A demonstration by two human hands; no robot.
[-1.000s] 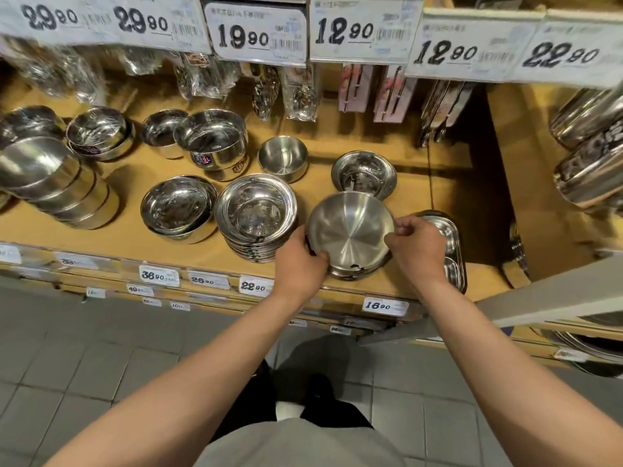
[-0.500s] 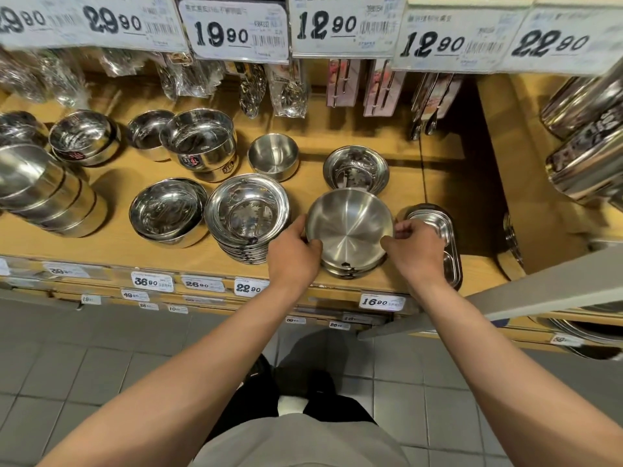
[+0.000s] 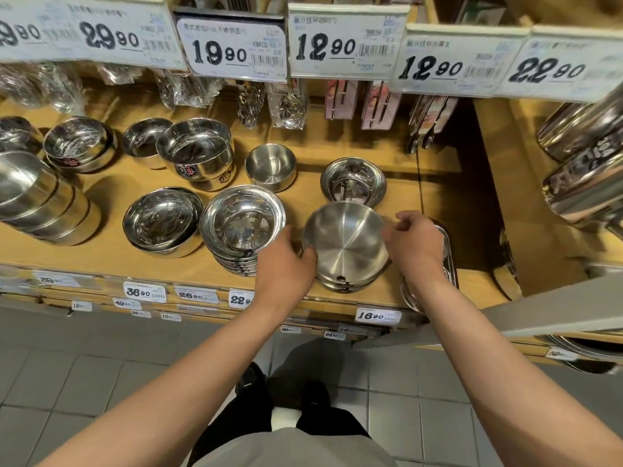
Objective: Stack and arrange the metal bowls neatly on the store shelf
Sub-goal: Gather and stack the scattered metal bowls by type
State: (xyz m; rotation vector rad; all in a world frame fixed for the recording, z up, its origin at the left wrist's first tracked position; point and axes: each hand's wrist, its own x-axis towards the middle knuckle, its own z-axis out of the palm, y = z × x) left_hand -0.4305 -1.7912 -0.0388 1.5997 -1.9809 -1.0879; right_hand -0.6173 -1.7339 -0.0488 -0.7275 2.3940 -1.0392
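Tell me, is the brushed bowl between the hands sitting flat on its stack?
No, the brushed bowl is tilted, its far rim raised above the stack, with the left hand and right hand at its sides.

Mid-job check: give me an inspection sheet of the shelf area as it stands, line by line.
Surface: wooden shelf, price tags along its front edge.
Job's things: brushed bowl tilted on a short stack near the front edge; plate stack to its left; more bowl stacks further left.
Clutter: divided trays to the right of the stack; bagged spoons hanging behind.
Grippers: left hand and right hand grip the brushed bowl's rim on opposite sides.
Cables: nothing seen.
Surroundings: grey tiled floor; large price signs overhead.
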